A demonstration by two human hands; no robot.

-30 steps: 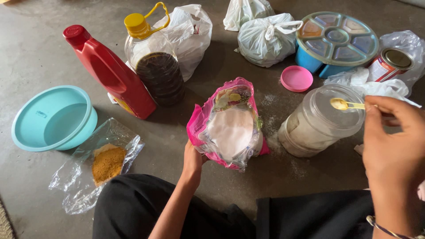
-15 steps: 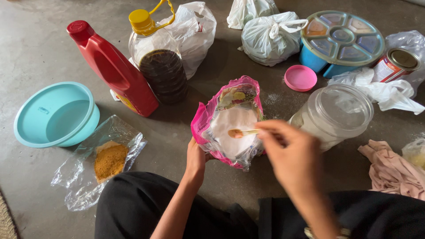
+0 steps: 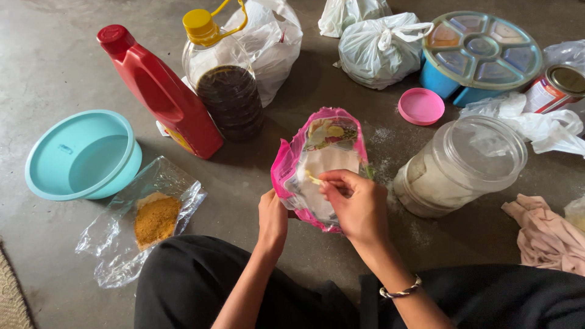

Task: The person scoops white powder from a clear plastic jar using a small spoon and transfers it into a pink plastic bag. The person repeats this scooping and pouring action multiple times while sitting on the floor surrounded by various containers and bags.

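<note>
Bare grey concrete floor (image 3: pixel 55 61), dusted with spilled white grains around the work area. Person seated, dark trousers at 6 o'clock in the frame.

Left hand (image 3: pixel 272 217) closed its grip around the lower edge of a pink-rimmed clear plastic pouch (image 3: pixel 320 164) of white powder, which stood tilted and open-mouthed at the centre of the floor. Right hand (image 3: pixel 356 204) pinched a small yellow spoon (image 3: pixel 314 180), fingers shut on its handle, bowl dipped inside the pouch mouth.

Around the pouch: red plastic bottle (image 3: pixel 161 94) at 10 o'clock; clear oil jug with yellow cap (image 3: pixel 222 82) at 11 o'clock; tied white bags (image 3: pixel 378 49) at 1 o'clock; pink lid (image 3: pixel 421 106) and lidded clear jar (image 3: pixel 460 164) at 2 to 3 o'clock, the jar just beside the pouch; round compartment spice tray (image 3: pixel 481 45) beyond. Teal bowl (image 3: pixel 82 155) at 9 o'clock; open clear bag of orange-brown spice powder (image 3: pixel 155 219) at 8 o'clock.

Risks judged:
- Pouch was soft and held on one side only; a push from the spoon could fold the wall and tip powder onto the floor.
- A heaped spoon carried across to the jar would likely shed grains, as the scatter there suggested.
- The jar's lid appeared in place; a loaded spoon would have had nowhere to go.
- The spice bag lay open near the knee; a shift of the leg could scatter it.
</note>
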